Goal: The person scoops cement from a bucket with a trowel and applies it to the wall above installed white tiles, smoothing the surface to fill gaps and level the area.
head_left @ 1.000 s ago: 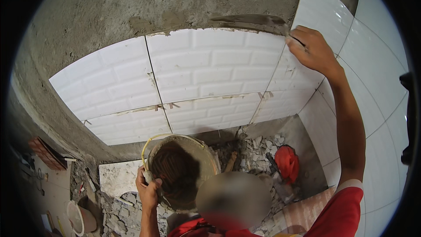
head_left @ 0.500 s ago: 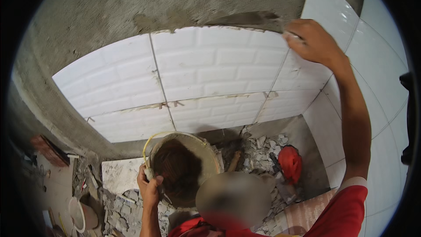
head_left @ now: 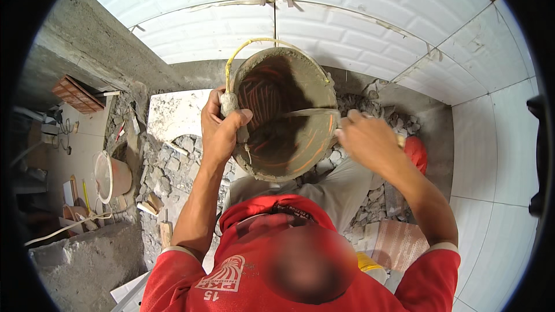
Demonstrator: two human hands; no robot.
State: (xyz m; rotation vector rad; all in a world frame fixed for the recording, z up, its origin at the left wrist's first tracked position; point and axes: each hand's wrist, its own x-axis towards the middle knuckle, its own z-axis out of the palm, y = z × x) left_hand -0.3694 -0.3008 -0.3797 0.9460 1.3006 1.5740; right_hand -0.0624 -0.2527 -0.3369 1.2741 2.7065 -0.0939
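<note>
A mortar-caked bucket [head_left: 317, 89] with a yellow cord handle [head_left: 250, 41] is tilted so that its inside faces me. My left hand [head_left: 222, 124] grips the bucket at its left rim, the thumb over a mortar-crusted lump where the cord joins. My right hand [head_left: 370, 141] is closed at the bucket's right rim. From it the thin blade of a trowel [head_left: 309, 113] reaches into the bucket; its handle is mostly covered by my fingers. Orange scrape lines show through the grey coating inside. Deep shadow hides how much mortar lies in the bottom.
White brick-patterned tiles [head_left: 347, 32] cover the wall ahead, with smooth white tiles [head_left: 491, 144] at right. Broken rubble [head_left: 173, 164] lies below, beside a white board [head_left: 176, 117]. A small pale bucket [head_left: 111, 177] stands left. A red object [head_left: 415, 153] lies behind my right forearm.
My right hand has come down from the top edge of the wall tiles, bringing the trowel into the bucket. My view has tilted down, and my left hand still grips the bucket.
</note>
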